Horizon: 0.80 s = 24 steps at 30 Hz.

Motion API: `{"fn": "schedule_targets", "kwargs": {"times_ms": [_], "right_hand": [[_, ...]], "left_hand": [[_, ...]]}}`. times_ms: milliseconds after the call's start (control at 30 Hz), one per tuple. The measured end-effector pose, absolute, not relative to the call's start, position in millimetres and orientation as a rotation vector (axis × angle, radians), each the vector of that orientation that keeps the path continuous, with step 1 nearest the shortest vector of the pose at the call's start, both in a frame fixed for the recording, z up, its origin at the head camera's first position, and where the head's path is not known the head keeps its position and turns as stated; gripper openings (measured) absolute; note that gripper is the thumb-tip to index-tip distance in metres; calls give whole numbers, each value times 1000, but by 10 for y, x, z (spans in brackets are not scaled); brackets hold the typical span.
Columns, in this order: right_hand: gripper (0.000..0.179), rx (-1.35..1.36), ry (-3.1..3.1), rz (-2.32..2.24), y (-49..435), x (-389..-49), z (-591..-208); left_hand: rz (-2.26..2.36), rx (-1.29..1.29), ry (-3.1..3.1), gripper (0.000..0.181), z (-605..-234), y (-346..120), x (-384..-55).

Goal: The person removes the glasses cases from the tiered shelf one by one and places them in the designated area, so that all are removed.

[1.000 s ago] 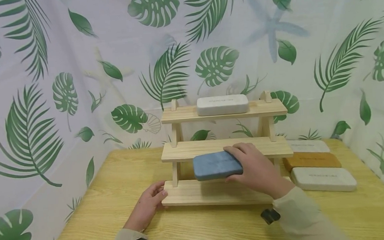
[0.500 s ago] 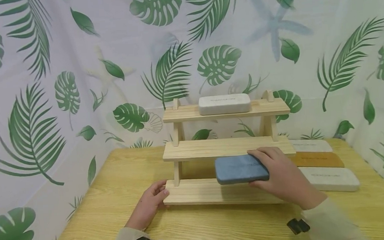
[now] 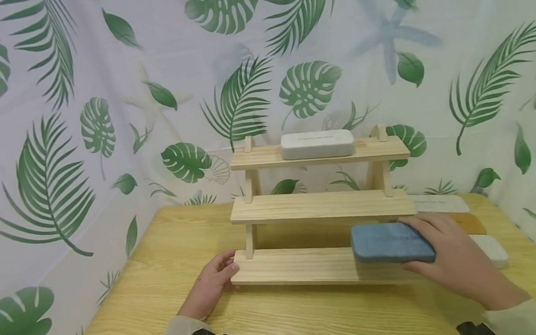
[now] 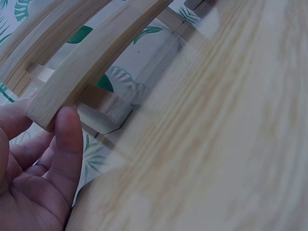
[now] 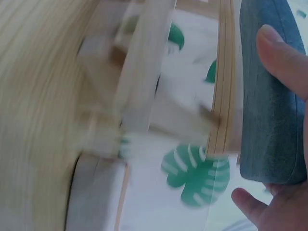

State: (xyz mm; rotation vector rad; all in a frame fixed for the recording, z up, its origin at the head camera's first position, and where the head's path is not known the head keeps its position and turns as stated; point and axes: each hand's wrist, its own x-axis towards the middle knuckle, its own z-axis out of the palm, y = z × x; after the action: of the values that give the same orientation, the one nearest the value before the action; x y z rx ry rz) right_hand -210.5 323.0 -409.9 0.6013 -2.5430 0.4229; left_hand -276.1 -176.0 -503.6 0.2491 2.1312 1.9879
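Observation:
My right hand (image 3: 456,260) grips the right end of a blue glasses case (image 3: 390,243), held in front of the lower right of a three-tier wooden shelf (image 3: 322,205). In the right wrist view the thumb lies along the blue case (image 5: 272,106), and its far side is hidden. With fingers and thumb my left hand (image 3: 212,280) pinches the left end of the bottom tier; the left wrist view shows the thumb against the board (image 4: 72,72). On the top tier sits a white glasses case (image 3: 317,144).
Behind my right hand, on the wooden table (image 3: 132,301), lie an orange case (image 3: 470,222), a white case (image 3: 493,249) nearer me and another white case (image 3: 443,203) farther back. A leaf-patterned cloth (image 3: 149,67) hangs behind and at both sides.
My right hand has carried the blue glasses case to the right and slightly down, from the shelf's middle to its right end. My left hand keeps its hold on the bottom tier.

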Motion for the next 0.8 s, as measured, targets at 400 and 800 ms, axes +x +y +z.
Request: {"fn": "schedule_targets", "kwargs": {"times_ms": [400,800], "right_hand": [[97,358,-2698,476,4074,-1920,-4416],[101,292,-2757,477,4607,-1917,-4786]], "left_hand": [[1990,257,2098,62,-5043,-1765,-2747],[1982,273,2121,61,-5002,-1779,-2753]]}}
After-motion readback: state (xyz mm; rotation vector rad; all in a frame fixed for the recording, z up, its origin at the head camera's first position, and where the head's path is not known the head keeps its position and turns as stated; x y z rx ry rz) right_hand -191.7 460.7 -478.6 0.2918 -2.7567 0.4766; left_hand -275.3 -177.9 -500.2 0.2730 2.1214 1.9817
